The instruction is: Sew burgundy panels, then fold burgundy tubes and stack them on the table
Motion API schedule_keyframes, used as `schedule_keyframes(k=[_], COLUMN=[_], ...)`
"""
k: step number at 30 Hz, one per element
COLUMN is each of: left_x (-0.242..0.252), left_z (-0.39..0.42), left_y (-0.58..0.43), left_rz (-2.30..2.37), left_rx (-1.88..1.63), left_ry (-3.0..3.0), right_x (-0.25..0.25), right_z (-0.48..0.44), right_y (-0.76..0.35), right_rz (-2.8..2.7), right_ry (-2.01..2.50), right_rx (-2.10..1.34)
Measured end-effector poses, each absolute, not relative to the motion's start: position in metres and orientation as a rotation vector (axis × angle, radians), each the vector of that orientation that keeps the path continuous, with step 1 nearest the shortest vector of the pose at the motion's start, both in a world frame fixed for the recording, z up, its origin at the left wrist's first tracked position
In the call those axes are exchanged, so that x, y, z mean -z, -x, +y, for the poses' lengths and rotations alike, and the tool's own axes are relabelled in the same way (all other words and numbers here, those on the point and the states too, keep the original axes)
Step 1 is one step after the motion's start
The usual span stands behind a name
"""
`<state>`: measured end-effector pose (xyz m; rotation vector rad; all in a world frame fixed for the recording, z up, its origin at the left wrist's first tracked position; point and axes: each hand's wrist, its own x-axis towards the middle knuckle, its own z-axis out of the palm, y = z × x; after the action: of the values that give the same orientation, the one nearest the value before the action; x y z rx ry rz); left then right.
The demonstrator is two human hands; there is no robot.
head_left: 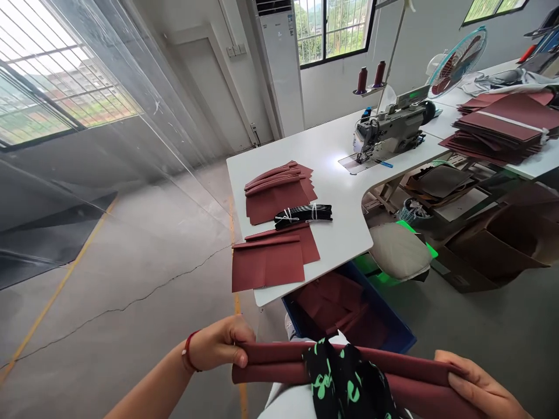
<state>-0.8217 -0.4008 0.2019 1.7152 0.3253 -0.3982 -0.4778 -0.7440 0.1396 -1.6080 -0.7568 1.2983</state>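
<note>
My left hand (226,343) is closed on one end of a long folded maroon fabric piece (273,364), thumb on top. My right hand (479,384) grips the other end, near the bottom right. Between the two hands the piece is stretched sideways close to my body. A black cloth with green print (345,378) covers its middle, so that stretch is hidden. Ahead on the white table (340,233) lie two groups of similar maroon panels (268,262), with a tied bundle of black strips (303,215) between them.
A sewing machine (391,131) with its lamp lit stands on the table. Below the table edge, a blue bin (399,337) holds maroon pieces. A cushioned stool (399,250) and a cardboard box (498,250) are to the right. Stacked maroon panels (506,128) lie farther right.
</note>
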Motion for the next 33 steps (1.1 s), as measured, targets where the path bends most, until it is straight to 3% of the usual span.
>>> schedule_keyframes(k=[6,9,11,14,21,26,29,33], left_x=[-0.199,-0.182,-0.169,-0.153,-0.161,-0.157,-0.11,-0.019], left_z=[-0.411,-0.428,-0.434,-0.412,-0.214,-0.039,0.022,0.038], left_y=[0.813,0.797,0.787,0.78,0.795,0.735,0.677,0.621], left_rz=[0.349,0.359,0.394,0.578,1.007,1.179,1.325,1.291], left_rx=[0.536,0.68,0.648,0.445,-0.006,-0.123,-0.144,0.283], left_ry=[-1.978,-2.099,-2.069,-2.157,-2.465,-2.725,-2.919,-2.88], right_x=[-0.147,-0.153,-0.144,-0.111,-0.001,0.062,0.089,0.1], right_z=[-0.717,-0.685,-0.658,-0.611,-0.449,-0.338,-0.308,-0.322], right_y=[0.47,0.486,0.498,0.495,0.407,0.373,0.364,0.345], right_rz=[-1.149,-1.365,-1.437,-1.457,-1.352,-1.25,-1.212,-1.302], right_ry=[1.813,1.667,1.545,1.675,2.022,2.171,2.249,2.284], right_rx=[-1.201,-1.242,-1.236,-0.961,-0.452,-0.208,-0.176,-0.269])
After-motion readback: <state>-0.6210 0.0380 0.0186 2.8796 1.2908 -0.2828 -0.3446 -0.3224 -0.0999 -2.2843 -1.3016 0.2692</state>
